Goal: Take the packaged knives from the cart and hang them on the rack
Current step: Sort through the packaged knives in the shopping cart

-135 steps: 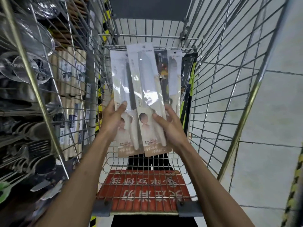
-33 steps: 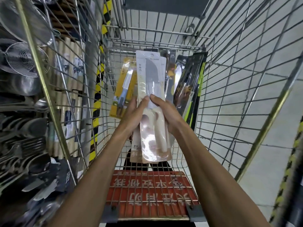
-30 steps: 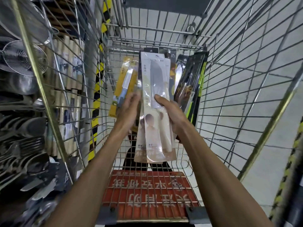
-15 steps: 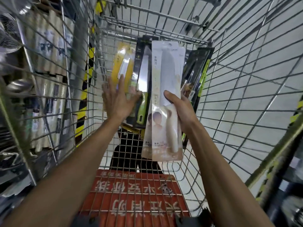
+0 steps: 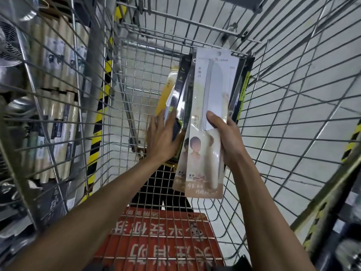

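Right hand point(image 5: 228, 137) is pinching two white knife packs point(image 5: 211, 90) stacked together, thumb on the front, upright in the middle of the frame inside the cart point(image 5: 136, 75). Left hand point(image 5: 162, 139) lies flat, fingers straight, against a dark knife pack point(image 5: 182, 89) just left of them, gripping nothing. I'd guess they're light, stiff cards with slick plastic fronts, so grab low by the handle end and keep the hang hole free. More packs lean on the cart's far wall: a yellow pack point(image 5: 168, 89) and black-green packs point(image 5: 242, 85).

Two white-handled knives point(image 5: 211, 94) in beige-and-white packs, overlapped and upright, are gripped by the right hand point(image 5: 228, 139) inside the wire cart point(image 5: 152, 48). Dark knife packs point(image 5: 183, 75) and a yellow pack point(image 5: 168, 89) lean against the cart's far end under the left hand point(image 5: 162, 141).
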